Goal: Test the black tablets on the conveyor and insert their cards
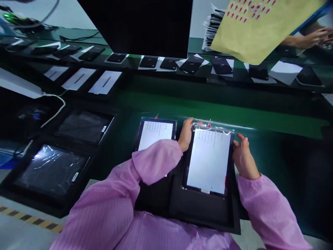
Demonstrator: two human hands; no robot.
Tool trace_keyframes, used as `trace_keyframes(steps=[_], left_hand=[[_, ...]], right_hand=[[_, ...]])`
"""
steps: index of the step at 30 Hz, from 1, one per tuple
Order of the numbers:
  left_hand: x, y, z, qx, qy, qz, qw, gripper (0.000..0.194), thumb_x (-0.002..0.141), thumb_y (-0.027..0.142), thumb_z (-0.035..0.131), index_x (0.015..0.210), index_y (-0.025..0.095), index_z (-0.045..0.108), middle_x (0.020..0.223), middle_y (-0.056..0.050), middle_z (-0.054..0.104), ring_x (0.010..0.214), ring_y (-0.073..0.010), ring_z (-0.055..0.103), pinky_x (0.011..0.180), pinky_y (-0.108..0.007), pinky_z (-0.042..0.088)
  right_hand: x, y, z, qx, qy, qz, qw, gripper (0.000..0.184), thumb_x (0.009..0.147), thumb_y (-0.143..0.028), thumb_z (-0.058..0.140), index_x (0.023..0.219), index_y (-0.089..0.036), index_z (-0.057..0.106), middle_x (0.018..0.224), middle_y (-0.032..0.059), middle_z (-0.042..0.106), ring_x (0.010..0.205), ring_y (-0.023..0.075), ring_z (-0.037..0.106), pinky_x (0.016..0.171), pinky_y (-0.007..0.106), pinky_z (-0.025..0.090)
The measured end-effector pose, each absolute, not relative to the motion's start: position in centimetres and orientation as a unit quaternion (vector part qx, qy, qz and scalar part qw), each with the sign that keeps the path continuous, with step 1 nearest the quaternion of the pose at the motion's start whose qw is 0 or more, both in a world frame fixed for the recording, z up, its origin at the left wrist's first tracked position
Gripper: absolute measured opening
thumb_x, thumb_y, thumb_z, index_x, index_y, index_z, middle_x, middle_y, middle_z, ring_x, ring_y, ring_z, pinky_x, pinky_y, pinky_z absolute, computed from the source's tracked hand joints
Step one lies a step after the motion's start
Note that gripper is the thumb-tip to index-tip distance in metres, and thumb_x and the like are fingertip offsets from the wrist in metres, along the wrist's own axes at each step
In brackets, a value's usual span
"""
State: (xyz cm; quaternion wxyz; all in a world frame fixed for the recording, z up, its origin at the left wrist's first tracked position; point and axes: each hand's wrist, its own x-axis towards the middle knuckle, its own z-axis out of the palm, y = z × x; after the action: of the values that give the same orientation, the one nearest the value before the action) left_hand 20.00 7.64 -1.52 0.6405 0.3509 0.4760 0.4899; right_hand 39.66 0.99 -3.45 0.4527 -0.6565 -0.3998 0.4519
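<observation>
A tablet (209, 159) with a lit white screen and clear film along its top edge lies over a black foam tray (203, 211) in front of me. My left hand (185, 134) grips its upper left edge, fingers reaching behind the top corner. At the upper right edge, my right hand (244, 156) holds the same tablet, with some fingers hidden behind the rim. A thin metal pin with a red end (209, 124) sticks up at its top edge. Left of it lies a second lit tablet (156, 133), partly covered by my left sleeve.
Two dark film-wrapped tablets (56, 170) rest in black trays at left. Behind them are several white-screened tablets (105, 82). Dark devices on papers (192, 64) line the back shelf. A black monitor panel (145, 27) and yellow sheet (249, 38) hang above. Another person's hand (316, 37) shows at upper right.
</observation>
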Motion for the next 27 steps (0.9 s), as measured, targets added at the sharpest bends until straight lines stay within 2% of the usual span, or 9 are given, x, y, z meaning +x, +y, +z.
trace_keyframes(steps=[4, 7, 9, 10, 12, 14, 15, 20, 27], left_hand=[[14.4, 8.5, 1.0, 0.506, 0.458, 0.516, 0.518, 0.055, 0.090, 0.027, 0.051, 0.140, 0.022, 0.030, 0.156, -0.011, 0.035, 0.146, -0.0192, 0.032, 0.120, -0.036, 0.026], [7.2, 3.1, 1.5, 0.691, 0.511, 0.431, 0.274, 0.062, 0.088, 0.035, 0.057, 0.143, 0.021, 0.030, 0.160, -0.015, 0.024, 0.150, -0.0279, 0.022, 0.123, -0.051, 0.015], [2.7, -1.8, 0.2, 0.707, 0.617, 0.306, 0.161, 0.072, 0.087, 0.044, 0.060, 0.147, 0.023, 0.025, 0.162, -0.017, 0.017, 0.151, -0.0352, 0.012, 0.120, -0.064, 0.006], [0.8, -4.1, -0.8, 0.698, 0.660, 0.241, 0.137, 0.082, 0.083, 0.051, 0.064, 0.148, 0.023, 0.023, 0.163, -0.018, 0.013, 0.151, -0.0393, 0.007, 0.117, -0.068, 0.007], [-2.2, -7.6, -3.5, 0.686, 0.699, 0.161, 0.122, 0.100, 0.069, 0.064, 0.072, 0.147, 0.022, 0.026, 0.160, -0.022, 0.018, 0.148, -0.0465, 0.009, 0.114, -0.074, 0.010], [-3.9, -9.6, -6.0, 0.681, 0.707, 0.130, 0.137, 0.111, 0.063, 0.067, 0.075, 0.149, 0.022, 0.022, 0.158, -0.024, 0.023, 0.147, -0.0472, 0.014, 0.114, -0.073, 0.017], [-4.3, -10.1, -7.0, 0.683, 0.704, 0.130, 0.147, 0.114, 0.063, 0.067, 0.075, 0.151, 0.022, 0.017, 0.158, -0.024, 0.024, 0.147, -0.0460, 0.017, 0.114, -0.071, 0.021], [-4.3, -10.1, -8.7, 0.695, 0.680, 0.167, 0.166, 0.116, 0.070, 0.064, 0.072, 0.155, 0.026, 0.002, 0.157, -0.021, 0.028, 0.146, -0.0423, 0.025, 0.113, -0.071, 0.025], [-4.3, -10.2, -8.6, 0.693, 0.672, 0.187, 0.181, 0.110, 0.076, 0.066, 0.065, 0.156, 0.029, -0.001, 0.157, -0.020, 0.030, 0.141, -0.0423, 0.035, 0.110, -0.075, 0.025]], right_hand=[[38.7, 5.3, -2.4, -0.678, -0.509, 0.339, 0.408, 0.083, 0.080, -0.075, 0.048, 0.141, -0.022, 0.029, 0.143, 0.0172, 0.047, 0.137, 0.0326, 0.041, 0.114, 0.053, 0.030], [35.0, 7.1, -0.2, -0.651, -0.676, 0.179, 0.295, 0.062, 0.086, -0.064, 0.049, 0.126, -0.018, 0.051, 0.145, 0.0197, 0.045, 0.143, 0.0403, 0.027, 0.115, 0.066, 0.011], [31.3, 8.8, 1.5, -0.601, -0.746, 0.149, 0.243, 0.050, 0.092, -0.054, 0.045, 0.120, -0.014, 0.057, 0.147, 0.0222, 0.042, 0.146, 0.0419, 0.017, 0.113, 0.068, 0.006], [29.3, 9.9, 2.2, -0.568, -0.771, 0.182, 0.223, 0.045, 0.094, -0.049, 0.045, 0.117, -0.013, 0.059, 0.146, 0.0224, 0.043, 0.145, 0.0404, 0.018, 0.114, 0.066, 0.010], [25.3, 12.7, 3.0, -0.481, -0.806, 0.304, 0.164, 0.034, 0.093, -0.040, 0.049, 0.110, -0.013, 0.064, 0.134, 0.0190, 0.056, 0.135, 0.0336, 0.040, 0.111, 0.053, 0.030], [22.0, 15.7, 2.6, -0.424, -0.809, 0.393, 0.106, 0.020, 0.089, -0.032, 0.058, 0.096, -0.017, 0.068, 0.111, 0.0106, 0.069, 0.107, 0.0231, 0.060, 0.097, 0.038, 0.045], [20.6, 17.0, 2.1, -0.415, -0.802, 0.421, 0.087, 0.014, 0.087, -0.028, 0.061, 0.090, -0.018, 0.069, 0.100, 0.0067, 0.071, 0.094, 0.0183, 0.064, 0.089, 0.033, 0.048], [16.8, 20.4, -1.1, -0.397, -0.726, 0.560, 0.036, 0.009, 0.083, -0.016, 0.062, 0.076, -0.015, 0.067, 0.068, -0.0011, 0.065, 0.061, 0.0081, 0.057, 0.064, 0.022, 0.047], [16.1, 20.0, -3.0, -0.407, -0.641, 0.646, 0.080, 0.016, 0.077, -0.016, 0.063, 0.063, -0.017, 0.055, 0.058, -0.0047, 0.057, 0.052, 0.0059, 0.049, 0.054, 0.020, 0.039]])
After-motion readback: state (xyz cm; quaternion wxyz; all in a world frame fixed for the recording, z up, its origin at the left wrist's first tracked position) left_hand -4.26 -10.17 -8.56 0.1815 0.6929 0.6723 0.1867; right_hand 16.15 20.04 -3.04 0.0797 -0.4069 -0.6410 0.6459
